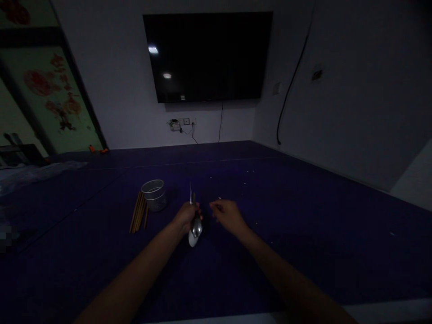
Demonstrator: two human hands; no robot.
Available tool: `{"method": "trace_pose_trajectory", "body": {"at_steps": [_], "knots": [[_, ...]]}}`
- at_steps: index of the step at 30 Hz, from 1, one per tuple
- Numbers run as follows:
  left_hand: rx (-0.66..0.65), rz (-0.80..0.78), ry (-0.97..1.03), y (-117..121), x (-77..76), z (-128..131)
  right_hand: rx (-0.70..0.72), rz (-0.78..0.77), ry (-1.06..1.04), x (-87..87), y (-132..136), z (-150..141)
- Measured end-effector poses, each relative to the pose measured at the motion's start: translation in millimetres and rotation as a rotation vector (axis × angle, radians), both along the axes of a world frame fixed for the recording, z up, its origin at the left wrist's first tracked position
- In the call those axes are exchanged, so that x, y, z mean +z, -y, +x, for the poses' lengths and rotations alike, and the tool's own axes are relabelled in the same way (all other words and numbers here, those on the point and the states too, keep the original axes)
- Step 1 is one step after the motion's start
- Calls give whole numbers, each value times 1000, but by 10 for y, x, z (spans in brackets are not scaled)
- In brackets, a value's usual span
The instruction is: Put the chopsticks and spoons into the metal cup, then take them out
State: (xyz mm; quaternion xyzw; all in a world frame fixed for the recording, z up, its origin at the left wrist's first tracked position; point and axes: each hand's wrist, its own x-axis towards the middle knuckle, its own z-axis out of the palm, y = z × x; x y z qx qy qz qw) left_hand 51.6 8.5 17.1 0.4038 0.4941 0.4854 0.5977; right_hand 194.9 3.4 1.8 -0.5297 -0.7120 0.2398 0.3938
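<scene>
One wide television [211,56] hangs above. Left hand [185,215] fingers clasp spoons; the right hand [229,215] curls, though dimness hides whether it pinches anything. The metal cup [155,198] stands upright, presumably for stability, beside chopsticks [137,215] laid roughly parallel. Spoons [196,228] sit bunched, probably for one-handed control.

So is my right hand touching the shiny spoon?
Apart: the head view shows a gap of dark blue surface between your right hand and the shiny spoon.
</scene>
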Motion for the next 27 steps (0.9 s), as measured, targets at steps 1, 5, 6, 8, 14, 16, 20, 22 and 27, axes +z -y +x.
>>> {"method": "trace_pose_trajectory", "body": {"at_steps": [1, 5, 6, 8, 14, 16, 20, 22, 27], "knots": [[3, -28, -11, -37, -51, 31, 37, -84, -32, -26, -9, -12], [34, -56, -42, -146, -160, 38, 150, -294, -125, -131, -18, -86], [44, -49, -46, -161, -179, 26, 166, -312, -143, -150, -16, -106], [65, -27, -52, -178, -220, 1, 197, -322, -168, -174, -5, -142], [111, 86, -47, -154, -336, -12, 270, -268, -223, -188, 32, -178], [108, 125, -37, -141, -353, -9, 290, -260, -236, -199, 28, -172], [82, 158, -19, -119, -355, -23, 315, -265, -258, -234, -11, -166], [67, 163, -12, -110, -350, -36, 312, -283, -281, -244, -29, -166], [35, 159, 91, -100, -343, -56, 288, -335, -349, -230, -39, -151]]}}
